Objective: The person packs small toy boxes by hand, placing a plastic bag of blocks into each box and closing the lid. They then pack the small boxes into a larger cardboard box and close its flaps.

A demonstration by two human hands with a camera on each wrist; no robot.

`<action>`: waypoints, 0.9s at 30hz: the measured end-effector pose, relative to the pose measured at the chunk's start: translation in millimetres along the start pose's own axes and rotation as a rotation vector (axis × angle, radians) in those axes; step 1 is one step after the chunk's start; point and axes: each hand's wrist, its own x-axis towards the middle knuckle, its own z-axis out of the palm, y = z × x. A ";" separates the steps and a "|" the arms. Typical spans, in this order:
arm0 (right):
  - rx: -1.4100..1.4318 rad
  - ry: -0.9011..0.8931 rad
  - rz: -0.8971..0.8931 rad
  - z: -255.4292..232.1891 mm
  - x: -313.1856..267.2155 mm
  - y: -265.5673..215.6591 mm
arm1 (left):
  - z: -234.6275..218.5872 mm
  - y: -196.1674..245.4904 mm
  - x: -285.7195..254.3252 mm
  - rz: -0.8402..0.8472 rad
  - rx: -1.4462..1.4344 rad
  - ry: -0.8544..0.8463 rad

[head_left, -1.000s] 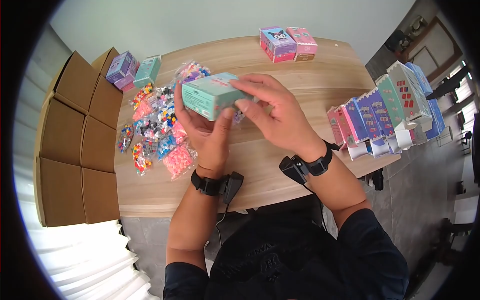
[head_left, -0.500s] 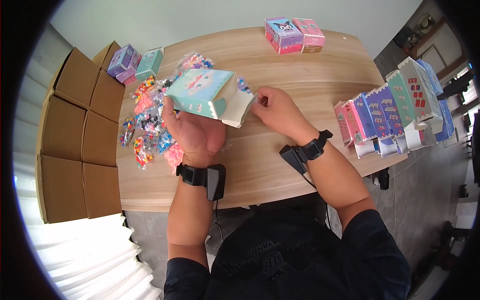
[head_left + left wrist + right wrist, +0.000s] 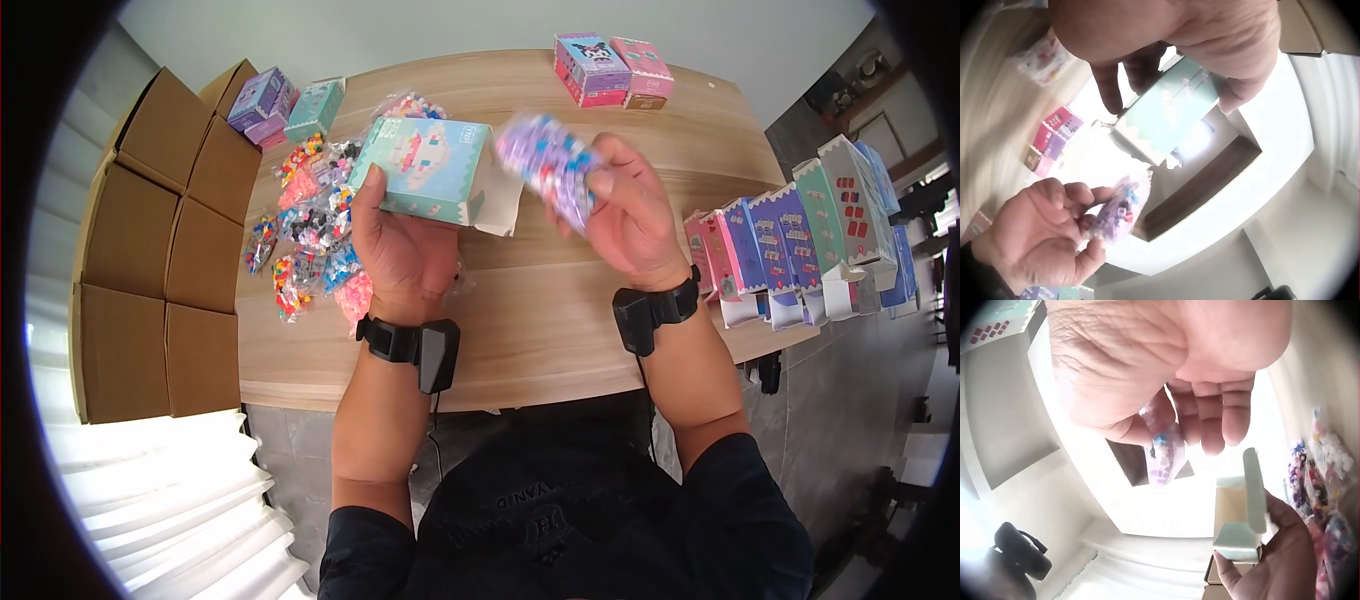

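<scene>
My left hand (image 3: pixel 405 255) grips a mint green box (image 3: pixel 425 165) from below and the side, the thumb along its near left edge. The box's right end is open with its flap out, and the right wrist view looks into the box (image 3: pixel 1230 509). Just right of it, my right hand (image 3: pixel 632 215) pinches a clear bag (image 3: pixel 548 165) of purple, blue and pink pieces between thumb and fingers. The bag is blurred in the head view and apart from the box. In the left wrist view the bag (image 3: pixel 1124 209) hangs from the fingertips.
Several bags of coloured pieces (image 3: pixel 325 215) lie left of the box. Brown cartons (image 3: pixel 130 240) line the left edge. Small boxes stand at the back left (image 3: pixel 315 108) and back right (image 3: pixel 592 70). A row of opened boxes (image 3: pixel 790 240) stands at the right edge.
The box was turned in both hands, then its end flap was pulled out. My right hand has let go of the flap and moved right, now holding the purple bag.
</scene>
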 end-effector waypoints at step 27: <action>-0.480 0.148 -0.295 4.1 -0.9 16.7 | -4.1 -0.5 2.7 -0.043 -0.029 0.033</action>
